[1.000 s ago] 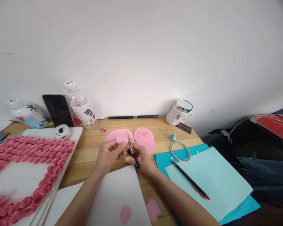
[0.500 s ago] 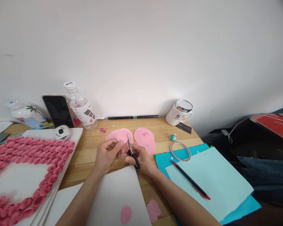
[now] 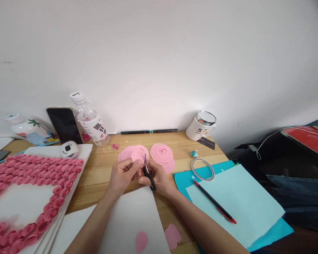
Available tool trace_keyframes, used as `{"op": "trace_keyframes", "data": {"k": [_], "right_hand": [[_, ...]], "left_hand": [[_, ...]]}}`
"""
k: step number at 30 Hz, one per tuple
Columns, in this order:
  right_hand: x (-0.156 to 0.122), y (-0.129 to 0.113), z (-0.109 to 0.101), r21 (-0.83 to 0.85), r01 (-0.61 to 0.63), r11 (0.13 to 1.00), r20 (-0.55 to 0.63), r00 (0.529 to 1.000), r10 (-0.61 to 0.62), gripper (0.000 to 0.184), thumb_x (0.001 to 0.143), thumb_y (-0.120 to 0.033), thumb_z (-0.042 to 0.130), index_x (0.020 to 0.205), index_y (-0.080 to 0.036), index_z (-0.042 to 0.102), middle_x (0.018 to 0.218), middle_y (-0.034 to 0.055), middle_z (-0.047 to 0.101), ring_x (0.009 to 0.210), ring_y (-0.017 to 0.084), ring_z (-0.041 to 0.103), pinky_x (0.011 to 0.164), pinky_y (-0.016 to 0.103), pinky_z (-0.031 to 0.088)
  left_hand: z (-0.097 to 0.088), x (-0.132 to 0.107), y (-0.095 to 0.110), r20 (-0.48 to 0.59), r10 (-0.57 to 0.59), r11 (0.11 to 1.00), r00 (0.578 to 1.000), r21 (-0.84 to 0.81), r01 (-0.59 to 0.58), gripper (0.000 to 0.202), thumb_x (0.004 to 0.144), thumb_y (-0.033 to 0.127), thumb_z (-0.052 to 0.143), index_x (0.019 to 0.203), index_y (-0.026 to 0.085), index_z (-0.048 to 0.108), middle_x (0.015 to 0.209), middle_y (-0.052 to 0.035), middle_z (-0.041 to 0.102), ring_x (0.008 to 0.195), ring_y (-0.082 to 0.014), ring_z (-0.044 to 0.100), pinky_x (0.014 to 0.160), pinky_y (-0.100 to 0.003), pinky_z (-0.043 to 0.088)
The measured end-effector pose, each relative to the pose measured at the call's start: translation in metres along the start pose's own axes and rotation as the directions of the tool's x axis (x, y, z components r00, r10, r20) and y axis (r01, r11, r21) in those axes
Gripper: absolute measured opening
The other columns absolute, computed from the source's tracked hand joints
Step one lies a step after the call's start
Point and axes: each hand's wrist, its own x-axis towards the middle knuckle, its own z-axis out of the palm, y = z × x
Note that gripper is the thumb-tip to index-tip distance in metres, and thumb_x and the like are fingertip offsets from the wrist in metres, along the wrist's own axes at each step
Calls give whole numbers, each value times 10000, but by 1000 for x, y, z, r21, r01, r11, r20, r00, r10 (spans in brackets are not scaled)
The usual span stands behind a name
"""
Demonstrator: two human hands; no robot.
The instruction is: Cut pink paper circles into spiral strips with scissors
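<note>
My right hand point(image 3: 159, 177) is closed round the black handles of a pair of scissors point(image 3: 149, 176), whose blades point away from me. Beside it, my left hand point(image 3: 124, 174) pinches a small piece of pink paper, mostly hidden by the fingers near the blades. Just beyond the hands lie overlapping pink paper circles point(image 3: 134, 151) and a pink paper cut into a spiral point(image 3: 163, 151). A pink oval scrap point(image 3: 141, 241) rests on a white sheet point(image 3: 129, 215) under my forearms.
At left, a white board carries rows of pink paper roses point(image 3: 51, 212). Behind stand a phone point(image 3: 65, 125), a water bottle point(image 3: 92, 121) and a white mug point(image 3: 200, 126). To the right, a tape roll point(image 3: 202, 170) and a black pen point(image 3: 214, 202) lie on blue paper sheets point(image 3: 243, 201).
My left hand has shifted slightly right and down, closer to the scissors. The scissors have turned a little, and their blades look more closed together.
</note>
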Motion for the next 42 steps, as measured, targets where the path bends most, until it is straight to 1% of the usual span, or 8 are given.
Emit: {"op": "trace_keyframes", "data": {"k": [4,8,12,19,24,35,39,42], "right_hand": [[0,-2,2,20,15,1000,14,1000,-16,487,583,-522,793,824,-184,539,712,11,561,681,177,542,634,291,437],[0,-4,3,41,30,999,24,999,-31,461,608,-506,785,816,-185,528,707,7,558,673,174,553,620,284,426],[0,-4,2,26,21,999,18,1000,-21,450,608,-493,788,807,-182,532,687,-8,536,622,145,510,602,266,394],[-2,-2,0,-9,-5,1000,-27,1000,5,474,572,-497,804,795,-169,545,680,-26,492,537,80,348,520,222,309],[-2,-4,0,-29,-21,999,-62,998,20,498,549,-508,810,803,-162,556,637,-33,467,540,85,350,495,214,291],[-3,0,-1,-73,-44,996,-74,996,38,423,601,-452,791,809,-162,564,565,-67,366,502,73,308,465,211,250],[-3,1,-1,-73,-40,997,-76,997,34,400,610,-431,789,768,-165,534,573,-64,385,496,68,322,463,207,257],[-3,2,-1,-63,-42,997,-74,997,37,403,616,-437,782,772,-161,533,573,-61,421,494,66,337,466,203,260]], "left_hand": [[0,0,1,5,9,1000,1000,-6,-9,403,745,379,610,418,174,495,384,25,523,365,-68,440,391,-183,374],[0,-1,0,2,5,1000,1000,-16,-5,396,752,383,609,433,171,507,394,27,525,368,-66,441,392,-181,376],[0,-1,0,-9,-1,1000,1000,-19,1,399,749,387,616,433,171,504,407,24,535,368,-66,439,390,-183,379],[-1,0,0,2,9,1000,1000,-27,-9,398,750,397,615,436,173,517,387,27,506,367,-69,439,399,-189,381],[-3,1,-4,-3,23,999,1000,-37,-23,386,766,403,611,466,175,532,406,33,509,366,-63,434,409,-192,380],[-5,2,-10,-50,42,995,998,-85,-46,328,770,374,615,514,179,551,447,26,505,386,-72,421,420,-211,382],[-4,2,-6,-66,41,995,997,-89,-47,318,775,378,599,534,175,557,448,24,509,381,-70,422,409,-202,389],[-2,0,0,-36,44,998,998,-35,-45,356,772,382,590,491,169,537,423,24,510,375,-64,430,401,-184,382]]}}
